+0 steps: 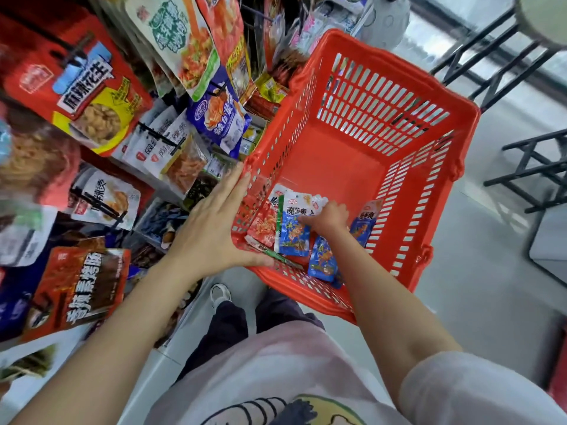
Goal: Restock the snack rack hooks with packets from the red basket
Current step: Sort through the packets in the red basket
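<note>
Red plastic, slotted on every wall: the basket [362, 167] sits just beside the snack rack [129, 142], and everything else places itself around it. Your left hand [211, 228] presses flat against the basket's outer wall on the rack side, fingers straight and slightly spread, thumb lying along the near rim. Your right hand [328, 217] is down inside the basket at its near end, fingers bent onto the blue packet [294, 231] that lies on the small pile there; the blur at the fingertips makes it hard to say whether they pinch it or merely touch it. A red packet [264, 223] lies against the basket's rack-side wall, touching the blue one. More blue packets [322, 259] rest toward the near wall, and another blue packet [366, 222] leans on the far side of your wrist. The far half of the basket floor shows bare plastic. Packets hang on the rack's black hooks [159, 136].
</note>
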